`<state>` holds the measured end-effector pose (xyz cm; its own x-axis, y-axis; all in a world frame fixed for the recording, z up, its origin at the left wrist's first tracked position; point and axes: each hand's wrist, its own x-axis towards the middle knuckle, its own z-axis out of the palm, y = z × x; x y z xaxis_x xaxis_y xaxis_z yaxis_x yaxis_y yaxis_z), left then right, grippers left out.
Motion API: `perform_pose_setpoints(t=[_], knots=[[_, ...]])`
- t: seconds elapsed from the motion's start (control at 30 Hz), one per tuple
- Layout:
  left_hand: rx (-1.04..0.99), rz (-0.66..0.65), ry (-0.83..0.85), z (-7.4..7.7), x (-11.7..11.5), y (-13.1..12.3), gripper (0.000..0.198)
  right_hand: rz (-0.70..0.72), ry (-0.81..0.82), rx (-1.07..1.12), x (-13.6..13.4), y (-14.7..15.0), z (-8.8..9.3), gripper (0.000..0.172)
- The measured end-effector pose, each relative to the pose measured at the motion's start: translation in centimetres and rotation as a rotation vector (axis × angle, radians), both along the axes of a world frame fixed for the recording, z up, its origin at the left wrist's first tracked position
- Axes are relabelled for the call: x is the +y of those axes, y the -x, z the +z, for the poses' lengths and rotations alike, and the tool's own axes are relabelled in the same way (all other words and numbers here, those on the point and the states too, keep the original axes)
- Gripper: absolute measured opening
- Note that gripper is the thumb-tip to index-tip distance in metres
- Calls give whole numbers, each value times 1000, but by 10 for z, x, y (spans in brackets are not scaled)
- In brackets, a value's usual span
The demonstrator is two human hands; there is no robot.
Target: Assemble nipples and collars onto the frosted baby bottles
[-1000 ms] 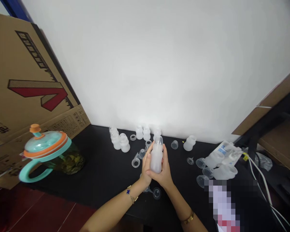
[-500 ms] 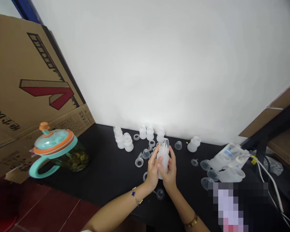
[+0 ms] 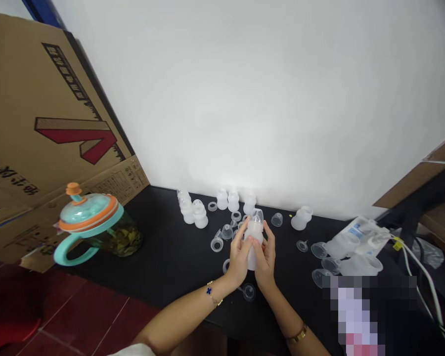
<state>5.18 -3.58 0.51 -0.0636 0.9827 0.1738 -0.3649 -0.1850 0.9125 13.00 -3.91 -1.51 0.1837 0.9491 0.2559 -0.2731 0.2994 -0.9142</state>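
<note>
Both my hands hold one white translucent baby bottle (image 3: 254,232) upright above the black table (image 3: 170,252). My left hand (image 3: 239,257) wraps its left side, fingers up near the neck. My right hand (image 3: 266,259) grips its right side. A clear cap sits on the bottle's top. Several small white bottles (image 3: 193,212) stand along the back wall, and loose clear rings (image 3: 216,244) and caps (image 3: 276,219) lie around my hands. One clear cap (image 3: 248,292) lies just below my wrists.
A teal and orange lidded jug (image 3: 96,230) stands at the left. A large cardboard box (image 3: 40,128) leans behind it. A pile of bottles and packaging (image 3: 352,247) lies at the right, with white cables (image 3: 419,267) beyond. Red floor shows at lower left.
The view has shifted, so everything sits further right in frame. My hands keep hold of the bottle, with the fingers regripped higher around its neck.
</note>
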Motion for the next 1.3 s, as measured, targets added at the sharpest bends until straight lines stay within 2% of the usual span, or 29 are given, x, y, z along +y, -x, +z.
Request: perform_pose_setpoints(t=[0.37, 0.5, 0.7, 0.87, 1.07, 1.3], knots=[[-46, -30, 17, -3, -1, 1, 59, -63, 32, -6, 0, -3, -2, 65], [-39, 2, 26, -2, 0, 0, 60, -26, 54, 2, 3, -5, 2, 65], [-4, 43, -3, 2, 1, 1, 63, 102, 50, -30, 8, -8, 5, 74], [14, 56, -48, 4, 2, 3, 63, 154, 15, -77, 14, -11, 4, 93], [31, 67, -50, 0, 5, 3, 58, 135, 30, -8, 12, -7, 4, 79], [27, 46, -69, -7, 7, 3, 54, 105, 56, 59, 8, -4, 5, 75]])
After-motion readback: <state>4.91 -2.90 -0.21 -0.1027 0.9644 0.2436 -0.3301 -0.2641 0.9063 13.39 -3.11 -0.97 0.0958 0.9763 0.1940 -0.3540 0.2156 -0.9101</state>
